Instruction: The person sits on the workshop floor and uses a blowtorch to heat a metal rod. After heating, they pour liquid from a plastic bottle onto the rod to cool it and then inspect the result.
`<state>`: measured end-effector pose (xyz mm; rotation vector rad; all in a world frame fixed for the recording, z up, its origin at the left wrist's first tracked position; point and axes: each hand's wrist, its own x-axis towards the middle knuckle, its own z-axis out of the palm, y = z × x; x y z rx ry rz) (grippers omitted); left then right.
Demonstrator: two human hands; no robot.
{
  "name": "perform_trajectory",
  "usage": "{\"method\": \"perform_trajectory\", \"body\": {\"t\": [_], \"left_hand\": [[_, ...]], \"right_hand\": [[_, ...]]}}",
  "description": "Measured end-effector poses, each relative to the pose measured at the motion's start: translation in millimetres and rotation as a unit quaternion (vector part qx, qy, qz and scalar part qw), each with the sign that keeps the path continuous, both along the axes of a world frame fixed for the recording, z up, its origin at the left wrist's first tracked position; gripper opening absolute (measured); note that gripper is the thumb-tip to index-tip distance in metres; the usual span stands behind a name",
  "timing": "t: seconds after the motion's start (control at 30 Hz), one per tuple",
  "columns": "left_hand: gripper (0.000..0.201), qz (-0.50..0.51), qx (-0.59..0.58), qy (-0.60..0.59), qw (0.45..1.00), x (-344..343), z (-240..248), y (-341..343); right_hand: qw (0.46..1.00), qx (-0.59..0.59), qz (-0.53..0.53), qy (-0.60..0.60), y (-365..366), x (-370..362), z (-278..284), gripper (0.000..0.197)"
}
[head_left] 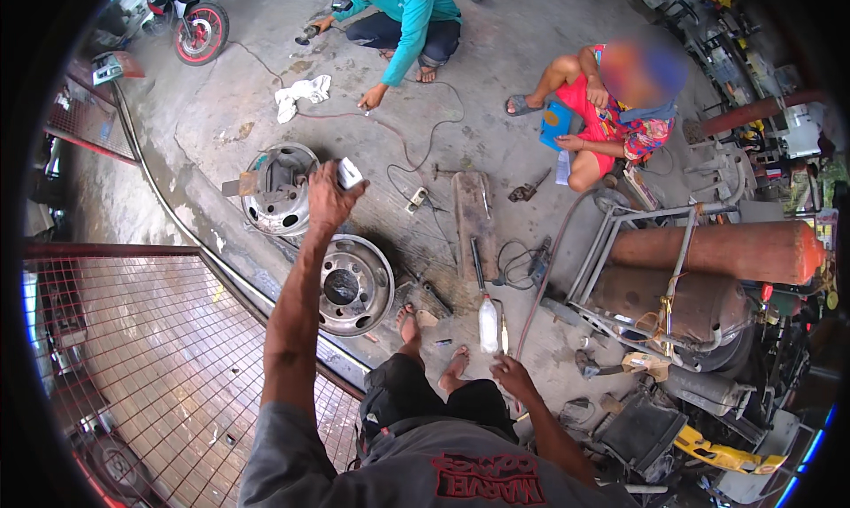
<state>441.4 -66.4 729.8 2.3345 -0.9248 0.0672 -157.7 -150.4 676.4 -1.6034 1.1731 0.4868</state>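
My left hand (333, 203) is raised out in front, closed on a small white boxy thing (351, 173). Below and behind it, a silver wheel rim (257, 209) with rusty metal parts inside lies on the floor. Closer to my feet is a second silver wheel rim (384, 282) with round holes. My right hand (515, 377) hangs low on the right, its fingers curled; what they hold, if anything, cannot be made out. Just beyond those fingers are a clear plastic bottle (489, 325) and a thin pale stick-like piece (505, 333).
A person in teal (413, 23) squats ahead by a white cloth (302, 97); another sits right with a blue folder (555, 125). Gas cylinders (708, 253) lie in a metal cart. Cables, a socket (416, 199) and a worn plank (472, 220) cross the floor. Red mesh (159, 331) stands left.
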Motion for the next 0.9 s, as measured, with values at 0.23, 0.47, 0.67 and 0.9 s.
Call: {"method": "perform_trajectory", "body": {"t": [0.23, 0.47, 0.67, 0.9], "left_hand": [[0.07, 0.022, 0.066, 0.032, 0.997, 46, 2, -31], [0.073, 0.021, 0.091, 0.019, 0.995, 62, -4, -42], [0.074, 0.028, 0.098, 0.025, 0.994, 70, 0, -42], [0.074, 0.028, 0.107, -0.005, 0.994, 71, 17, -36]], "right_hand": [[0.969, 0.133, -0.132, 0.16, 117, -158, -47, 0.076], [0.93, 0.007, 0.313, 0.193, 93, -137, -33, 0.064], [0.906, 0.065, 0.353, 0.224, 66, -67, -2, 0.07], [0.919, 0.028, 0.334, 0.209, 67, -55, 8, 0.072]]}}
